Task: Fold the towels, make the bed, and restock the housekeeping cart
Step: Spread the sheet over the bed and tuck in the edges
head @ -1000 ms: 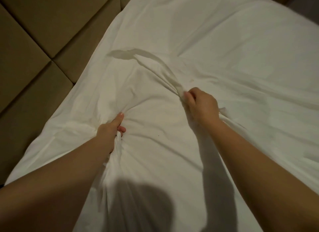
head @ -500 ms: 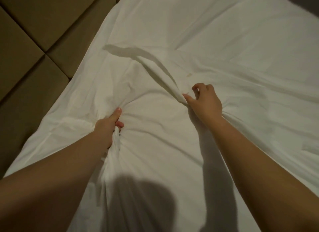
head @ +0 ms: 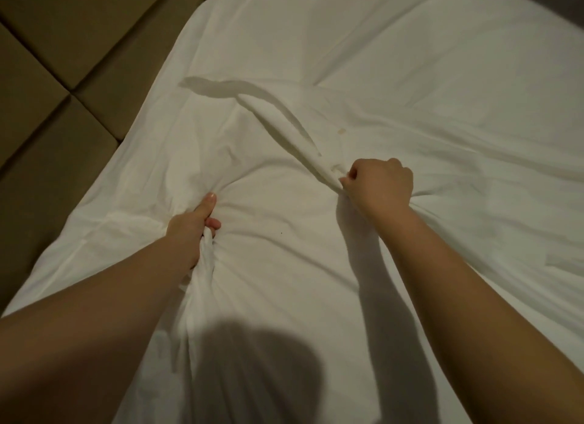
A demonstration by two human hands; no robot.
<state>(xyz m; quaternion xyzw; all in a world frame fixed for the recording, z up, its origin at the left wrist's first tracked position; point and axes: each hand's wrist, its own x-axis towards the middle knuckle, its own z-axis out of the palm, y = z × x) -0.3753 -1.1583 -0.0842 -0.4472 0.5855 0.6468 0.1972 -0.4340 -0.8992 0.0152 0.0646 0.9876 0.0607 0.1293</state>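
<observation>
A white bed sheet (head: 395,85) covers the whole bed and fills most of the view. My left hand (head: 192,227) is clenched on a bunch of the sheet at centre left, thumb pointing up. My right hand (head: 379,183) is a closed fist at centre right, pinching a raised ridge of the sheet that runs up and to the left from it. The cloth between my two hands is pulled into radiating wrinkles. Two small yellowish spots sit on the ridge just above my right hand.
A tan padded headboard (head: 63,60) with square panels runs along the left side of the bed. The shadow of my head (head: 252,370) falls on the sheet at the bottom centre.
My right hand has closed from loose fingers into a tight fist on the ridge of sheet. My left hand keeps its grip in the same place.
</observation>
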